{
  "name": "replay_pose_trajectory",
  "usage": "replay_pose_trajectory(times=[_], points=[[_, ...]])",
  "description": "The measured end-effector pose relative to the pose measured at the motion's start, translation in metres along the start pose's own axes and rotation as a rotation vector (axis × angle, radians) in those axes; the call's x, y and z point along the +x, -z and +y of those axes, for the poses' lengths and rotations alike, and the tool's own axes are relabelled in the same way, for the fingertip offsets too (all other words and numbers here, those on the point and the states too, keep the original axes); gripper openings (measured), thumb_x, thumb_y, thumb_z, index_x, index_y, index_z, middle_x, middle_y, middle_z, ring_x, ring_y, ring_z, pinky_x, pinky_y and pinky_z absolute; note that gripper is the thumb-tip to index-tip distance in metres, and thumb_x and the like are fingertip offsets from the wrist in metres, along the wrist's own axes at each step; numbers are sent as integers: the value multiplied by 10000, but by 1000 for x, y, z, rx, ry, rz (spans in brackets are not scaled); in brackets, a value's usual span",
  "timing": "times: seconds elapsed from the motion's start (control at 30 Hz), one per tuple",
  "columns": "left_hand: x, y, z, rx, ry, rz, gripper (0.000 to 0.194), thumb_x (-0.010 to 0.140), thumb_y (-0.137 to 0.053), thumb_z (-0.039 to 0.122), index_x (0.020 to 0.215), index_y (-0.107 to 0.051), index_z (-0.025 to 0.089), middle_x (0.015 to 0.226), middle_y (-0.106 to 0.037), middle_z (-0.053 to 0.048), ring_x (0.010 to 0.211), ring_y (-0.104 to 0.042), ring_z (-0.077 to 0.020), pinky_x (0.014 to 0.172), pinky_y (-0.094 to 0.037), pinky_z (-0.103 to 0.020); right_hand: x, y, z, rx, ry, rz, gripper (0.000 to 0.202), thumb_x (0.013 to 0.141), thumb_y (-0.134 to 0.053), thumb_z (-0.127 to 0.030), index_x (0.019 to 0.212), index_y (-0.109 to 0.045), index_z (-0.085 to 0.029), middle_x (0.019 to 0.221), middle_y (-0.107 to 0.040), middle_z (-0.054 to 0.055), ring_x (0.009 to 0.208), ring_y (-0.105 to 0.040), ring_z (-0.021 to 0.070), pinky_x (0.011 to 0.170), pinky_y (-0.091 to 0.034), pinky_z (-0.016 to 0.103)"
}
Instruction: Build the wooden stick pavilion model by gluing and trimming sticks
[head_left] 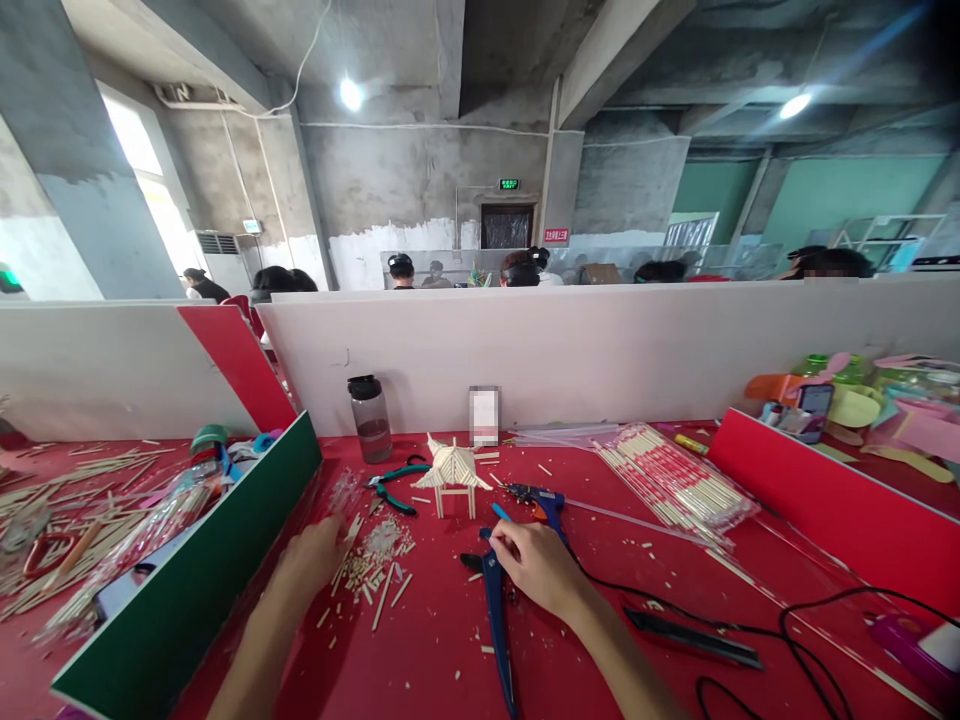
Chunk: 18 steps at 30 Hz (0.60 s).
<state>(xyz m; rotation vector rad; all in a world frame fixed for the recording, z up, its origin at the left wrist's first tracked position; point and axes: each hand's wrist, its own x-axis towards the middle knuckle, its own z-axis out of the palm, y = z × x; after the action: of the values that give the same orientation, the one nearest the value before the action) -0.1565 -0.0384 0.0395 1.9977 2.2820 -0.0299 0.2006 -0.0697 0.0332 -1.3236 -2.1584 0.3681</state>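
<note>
My left hand point(313, 552) is curled at the left edge of a pile of cut stick pieces point(379, 558); its fingertips are partly hidden, and I cannot make out what they hold. The fingers of my right hand point(538, 562) are pinched together beside the jaw of a blue-handled cutter point(495, 610) lying on the red table. A small blue tip point(501, 512) shows just above those fingers; what they grip is too small to tell. Beyond both hands, a little pavilion model point(454, 475) built of pale sticks stands upright on thin legs.
Teal-handled pliers point(394, 495) and a dark bottle point(370, 420) are behind the pile. A blue glue gun point(544, 500) trails a black cord rightward. Bundled sticks point(675, 485) lie at right. Green point(202, 590) and red point(840, 500) dividers flank the table; people sit beyond the white partition point(570, 350).
</note>
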Motion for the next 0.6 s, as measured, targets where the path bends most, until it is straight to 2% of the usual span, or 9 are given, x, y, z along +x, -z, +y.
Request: replay_pose_trajectory(times=[0.07,0.17,0.3,0.4,0.6], points=[[2,-7,5,20,10,-24,206,926,-506,291,996,-656,168,1055,-755,-158,995,-713,-315,716,-464,-309,0,0,0,2,0,-1,217,969,-475,-258,843,-650,-230,671,-691,-13,583,-612,140,577,-321,226],[3,-12,10,40,7,-29,203,918,-498,239,997,-660,147,1075,-745,-183,1013,-706,-326,727,-466,-323,0,-1,2,-1,0,2,211,963,-478,-251,843,-650,-230,669,-689,-14,580,-610,139,579,-321,228],[1,-8,11,56,13,-35,243,885,-449,131,990,-668,147,1059,-746,-183,991,-711,-314,727,-467,-327,-1,-3,4,2,2,2,205,962,-480,-246,844,-647,-229,666,-685,-13,594,-618,142,592,-326,229],[0,-5,9,57,12,-37,248,869,-444,115,982,-660,156,1068,-744,-172,989,-713,-307,721,-461,-321,-1,-3,6,-4,2,8,214,972,-471,-250,839,-637,-228,656,-674,-15,576,-604,140,585,-320,228],[-1,2,11,84,10,-51,263,854,-421,98,1006,-631,144,1065,-741,-178,1040,-695,-356,712,-449,-357,0,-2,4,-38,4,17,226,972,-478,-257,817,-641,-231,638,-664,-14,556,-590,137,568,-296,231]])
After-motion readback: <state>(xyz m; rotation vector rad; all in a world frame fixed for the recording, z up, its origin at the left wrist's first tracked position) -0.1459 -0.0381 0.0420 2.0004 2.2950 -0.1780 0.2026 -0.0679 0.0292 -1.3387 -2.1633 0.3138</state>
